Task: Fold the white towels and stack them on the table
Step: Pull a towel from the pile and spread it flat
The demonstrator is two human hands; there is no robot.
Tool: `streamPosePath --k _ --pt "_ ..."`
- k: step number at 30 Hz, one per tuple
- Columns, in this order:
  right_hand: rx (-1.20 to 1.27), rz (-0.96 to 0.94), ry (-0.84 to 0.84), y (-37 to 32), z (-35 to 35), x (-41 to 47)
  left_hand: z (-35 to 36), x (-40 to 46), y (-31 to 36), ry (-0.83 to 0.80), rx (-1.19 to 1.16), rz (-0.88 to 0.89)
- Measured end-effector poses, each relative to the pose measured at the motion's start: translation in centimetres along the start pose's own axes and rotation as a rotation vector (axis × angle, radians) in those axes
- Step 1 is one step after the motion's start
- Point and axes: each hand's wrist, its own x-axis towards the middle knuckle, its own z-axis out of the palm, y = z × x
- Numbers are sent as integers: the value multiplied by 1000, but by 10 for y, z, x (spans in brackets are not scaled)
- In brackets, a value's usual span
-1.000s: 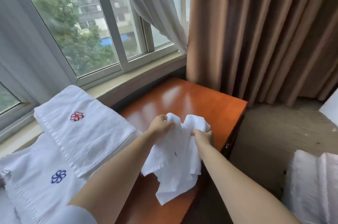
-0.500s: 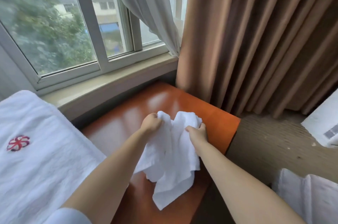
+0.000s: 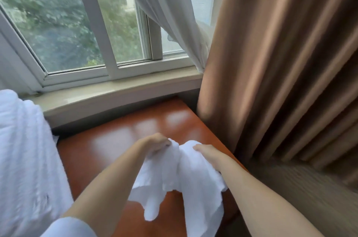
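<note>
A small white towel [image 3: 180, 180] hangs crumpled above the glossy red-brown table [image 3: 108, 145]. My left hand [image 3: 157, 142] grips its upper edge on the left, and my right hand [image 3: 208, 153] grips the upper edge on the right. The two hands are close together, and the towel's loose lower part droops toward the table's front edge. A large folded white towel [image 3: 25, 159] lies on the table at the left, partly cut off by the frame.
A window sill [image 3: 116, 95] and window run behind the table. A sheer white curtain [image 3: 168, 14] and a heavy brown curtain [image 3: 280, 62] hang at the right, touching the table's far right corner. Carpet [image 3: 310, 198] lies to the right.
The view has swung right and upward, so the folded towels slid to the left edge. My hands still hold the small towel, now slightly closer to the table's right side.
</note>
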Motion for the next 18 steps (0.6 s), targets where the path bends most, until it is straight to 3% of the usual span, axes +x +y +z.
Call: streamPosePath --k 3,6,9,11,13,14,16,18 --pt "-113 -62 -59 -27 -7 22 -14 23 6 151 -18 17" --pt "-43 -247 10 -70 -7 36 -41 43 20 392 -56 131" --pt "59 -532 176 -122 -8 41 -77 46 40 745 -151 332" --pt "99 -687 306 -151 -9 41 -97 37 53 1048 -162 356" --pt "88 -768 409 -166 -15 43 -112 30 58 1312 -156 209" --pt "80 -775 396 -168 -18 46 -117 28 57 1371 -138 92" --pt "80 -674 164 -165 -26 54 -115 26 49 1323 -93 -142" --pt "-13 -488 -136 -146 -32 61 -88 24 41 1158 -111 -301"
